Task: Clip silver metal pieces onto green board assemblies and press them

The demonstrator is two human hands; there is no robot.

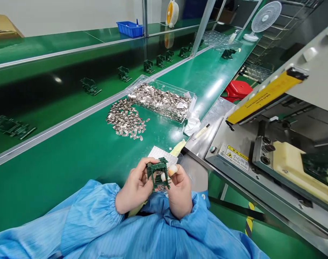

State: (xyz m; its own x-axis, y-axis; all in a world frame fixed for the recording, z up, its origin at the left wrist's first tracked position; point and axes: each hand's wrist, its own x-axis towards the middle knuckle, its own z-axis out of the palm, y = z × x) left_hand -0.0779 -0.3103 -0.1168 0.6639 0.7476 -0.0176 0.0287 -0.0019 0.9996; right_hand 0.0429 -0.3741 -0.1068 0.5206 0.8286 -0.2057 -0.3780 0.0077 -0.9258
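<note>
Close in front of my body I hold a dark green plastic frame (161,165), an open box-like part with slots and thin pins. My left hand (137,185) grips its left side between thumb and fingers. On the other side my right hand (180,190) is closed at the frame's right edge, with white finger covers on the thumb and a fingertip. Whether a small piece sits between those fingertips is hidden. Just behind the frame lies a white ribbed sheet (155,152). Beyond it, small metal clips (126,120) are heaped on the green table.
A clear tray (192,104) full of metal clips stands past the heap. Several green frames (91,86) sit on the dark conveyor at left. To the right is a machine with a yellow bar (266,97). A cutter knife (201,132) lies on its metal ledge.
</note>
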